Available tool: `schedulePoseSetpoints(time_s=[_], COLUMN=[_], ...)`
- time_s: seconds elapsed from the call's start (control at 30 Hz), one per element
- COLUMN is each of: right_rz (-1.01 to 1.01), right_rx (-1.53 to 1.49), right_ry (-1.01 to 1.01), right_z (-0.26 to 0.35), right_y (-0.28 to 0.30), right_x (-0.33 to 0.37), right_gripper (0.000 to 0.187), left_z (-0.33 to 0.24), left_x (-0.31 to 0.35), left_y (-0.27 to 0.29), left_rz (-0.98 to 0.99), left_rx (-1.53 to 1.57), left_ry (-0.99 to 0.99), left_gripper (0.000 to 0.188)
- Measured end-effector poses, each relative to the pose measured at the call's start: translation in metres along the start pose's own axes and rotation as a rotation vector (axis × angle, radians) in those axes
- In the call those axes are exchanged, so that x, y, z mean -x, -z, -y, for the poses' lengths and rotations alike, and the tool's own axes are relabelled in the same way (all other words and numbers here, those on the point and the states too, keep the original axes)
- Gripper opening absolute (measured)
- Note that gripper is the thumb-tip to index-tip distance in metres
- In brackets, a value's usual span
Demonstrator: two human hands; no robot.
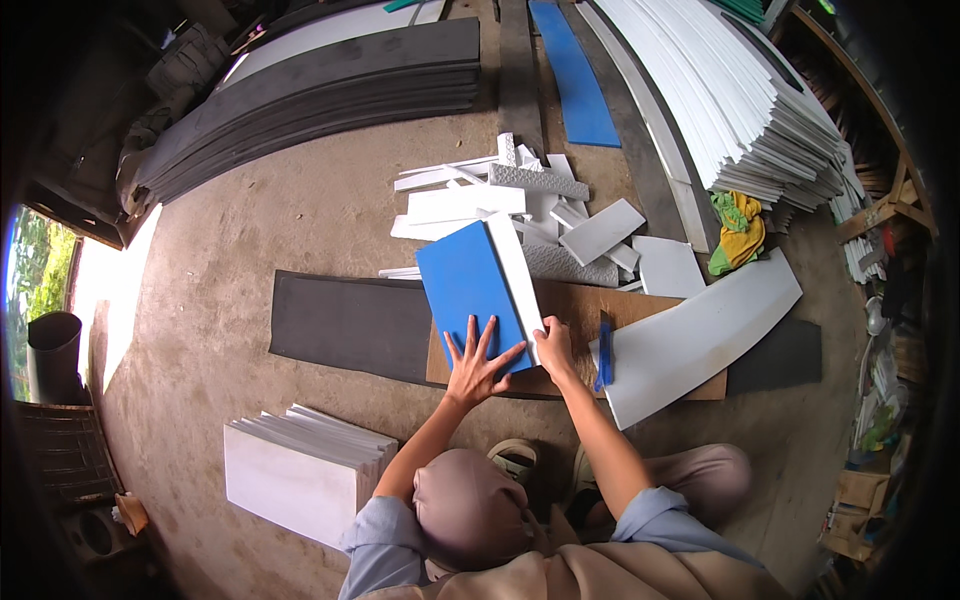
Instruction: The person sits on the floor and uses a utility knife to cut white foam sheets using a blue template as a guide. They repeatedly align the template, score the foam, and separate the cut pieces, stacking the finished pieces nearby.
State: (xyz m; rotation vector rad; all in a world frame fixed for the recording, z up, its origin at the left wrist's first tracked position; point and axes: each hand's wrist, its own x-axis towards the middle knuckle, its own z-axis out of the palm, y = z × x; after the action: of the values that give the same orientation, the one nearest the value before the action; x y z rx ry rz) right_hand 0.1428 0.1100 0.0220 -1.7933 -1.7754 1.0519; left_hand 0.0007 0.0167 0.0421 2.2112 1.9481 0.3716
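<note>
My left hand [474,372] lies with fingers spread on a blue rectangular board [468,280], pressing it near its lower edge. Under the board's right side, a white foam sheet [516,280] sticks out as a long strip. My right hand [553,346] pinches that sheet at its lower right corner, thumb and fingers closed. Both pieces lie tilted over a brown board [580,308]. A slim blue tool [604,350], its kind unclear, rests on the brown board right of my right hand, against a larger white foam sheet [700,335].
A dark grey mat [345,325] lies under the brown board. Beyond are white foam offcuts [465,205] and a yellow-green cloth [740,235]. A stack of white sheets [290,475] stands near left. Tall stacks of dark sheets [330,90] and white sheets [720,110] fill the back.
</note>
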Motion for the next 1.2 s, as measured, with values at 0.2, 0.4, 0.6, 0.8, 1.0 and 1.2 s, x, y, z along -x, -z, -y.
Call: schedulePoseSetpoints(time_s=[0.2, 0.4, 0.6, 0.8, 1.0, 1.2], right_rz=[-0.05, -0.129, 0.118, 0.175, -0.25, -0.224], right_rx=[-0.048, -0.245, -0.727, -0.667, 0.325, 0.395], right_ry=[0.058, 0.203, 0.129, 0.055, -0.16, -0.116], right_z=[0.038, 0.049, 0.036, -0.011, -0.081, -0.089], right_y=[0.04, 0.129, 0.189, 0.151, 0.096, 0.052], right_x=[0.009, 0.007, 0.027, 0.016, 0.009, 0.015], right_gripper=[0.019, 0.022, 0.027, 0.025, 0.036, 0.031], left_z=[0.017, 0.051, -0.005, -0.002, -0.005, -0.001], left_x=[0.012, 0.0, -0.077, -0.096, -0.083, -0.07], left_y=[0.021, 0.027, 0.127, 0.149, 0.122, 0.123], left_rz=[0.021, 0.285, -0.202, -0.424, -0.466, -0.403], left_rx=[-0.011, 0.491, 1.352, 1.095, 0.954, 1.009], left_ry=[0.162, 0.547, 0.528, 0.383, 0.277, 0.231], left_gripper=[0.058, 0.057, 0.062, 0.046, 0.044, 0.03])
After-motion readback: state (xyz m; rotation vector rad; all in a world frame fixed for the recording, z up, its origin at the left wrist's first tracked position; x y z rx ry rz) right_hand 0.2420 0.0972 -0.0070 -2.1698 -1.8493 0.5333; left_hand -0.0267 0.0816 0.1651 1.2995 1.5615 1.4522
